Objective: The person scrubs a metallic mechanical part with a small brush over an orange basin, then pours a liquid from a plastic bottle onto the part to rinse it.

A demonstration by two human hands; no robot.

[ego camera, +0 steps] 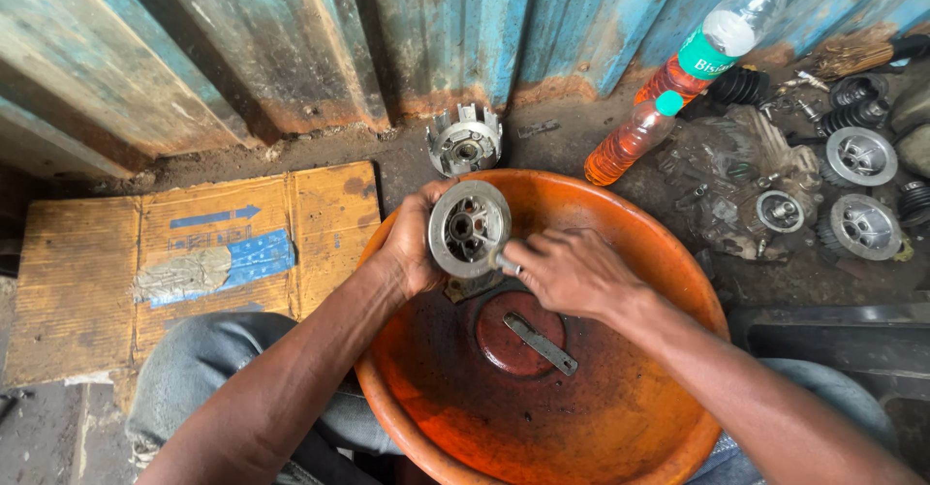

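Nearest the camera is the orange basin (620, 427), round, plastic and oily, with a flat metal strip (540, 343) lying at its centre. At nine o'clock from it, a worn cardboard sheet (165, 262) lies flat on the floor, bearing a blue arrow and a blue label. Above the basin, the left hand (412, 243) is clamped on a round grey metal hub (470, 228); the right hand (567, 272) is closed on its lower edge. At one o'clock, two clear bottles (635, 136) with green caps lean on the blue corrugated wall (291, 39). At three o'clock, metal parts (857, 156) crowd the floor.
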